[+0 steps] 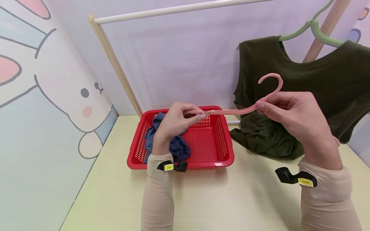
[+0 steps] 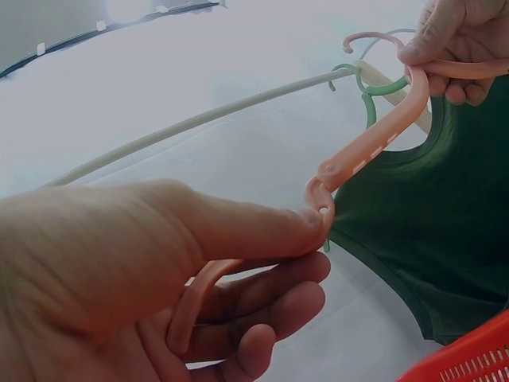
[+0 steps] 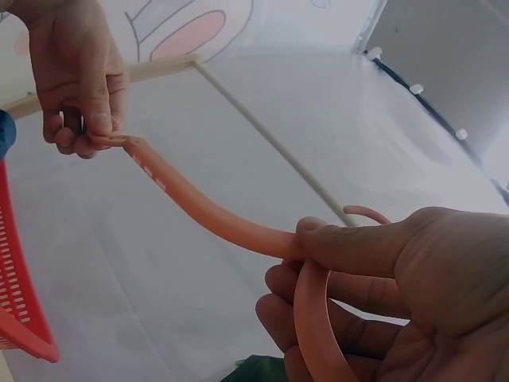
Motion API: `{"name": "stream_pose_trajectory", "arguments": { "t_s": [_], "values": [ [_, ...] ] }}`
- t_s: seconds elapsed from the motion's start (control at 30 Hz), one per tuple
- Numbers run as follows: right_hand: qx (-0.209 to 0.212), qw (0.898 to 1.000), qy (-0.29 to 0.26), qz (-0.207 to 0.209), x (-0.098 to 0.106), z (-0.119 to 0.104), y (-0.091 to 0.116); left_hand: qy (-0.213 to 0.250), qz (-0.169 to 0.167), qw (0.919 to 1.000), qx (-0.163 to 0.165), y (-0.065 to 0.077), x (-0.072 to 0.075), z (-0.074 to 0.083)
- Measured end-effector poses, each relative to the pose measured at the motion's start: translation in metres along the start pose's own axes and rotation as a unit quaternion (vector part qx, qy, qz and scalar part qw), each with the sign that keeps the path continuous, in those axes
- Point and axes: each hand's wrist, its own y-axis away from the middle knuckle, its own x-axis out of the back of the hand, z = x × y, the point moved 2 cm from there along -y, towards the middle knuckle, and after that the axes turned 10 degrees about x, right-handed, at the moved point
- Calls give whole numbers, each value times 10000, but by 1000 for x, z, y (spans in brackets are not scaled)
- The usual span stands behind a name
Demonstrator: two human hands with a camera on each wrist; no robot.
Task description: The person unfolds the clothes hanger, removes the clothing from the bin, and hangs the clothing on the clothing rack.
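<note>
A pink plastic clothes hanger (image 1: 234, 112) is held in the air between both hands, above the red basket (image 1: 229, 154). My left hand (image 1: 176, 123) pinches the end of one arm of it, by a hinged joint that shows in the left wrist view. Near the base of the hook, my right hand (image 1: 299, 118) grips the hanger between thumb and fingers; the hook curls up above that hand. In the right wrist view the other hanger arm (image 3: 318, 318) runs down past the right fingers. No garment is on this hanger.
Crumpled blue cloth (image 1: 180, 147) lies in the basket's left part. A dark green sleeveless top (image 1: 260, 73) hangs on a green hanger (image 1: 323, 35) at the right, its lower part bunched on the table (image 1: 225, 199). Overhead runs a white rail (image 1: 173, 10) on wooden posts (image 1: 115, 64).
</note>
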Motion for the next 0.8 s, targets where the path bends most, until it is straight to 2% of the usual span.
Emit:
{"name": "stream_pose_trajectory", "arguments": {
  "t_s": [0.13, 0.27, 0.4, 0.57, 0.8],
  "values": [
    [51, 10000, -34, 6, 1, -1, 0, 212, -99, 9997, -24, 0, 1, 0],
    [140, 9999, -49, 43, 1, -2, 0, 318, -45, 9995, -74, 1, 4, -2],
    [127, 9999, -13, 97, 3, -2, 0, 177, 378, 9991, -93, 2, 11, -4],
    [-44, 9998, 43, 207, 8, 1, 2, 209, 1011, 9943, -283, 7, 20, -5],
    [-94, 9989, -18, 449, 20, 5, 2, 226, 1284, 9907, -391, 12, 30, -3]
  ]
}}
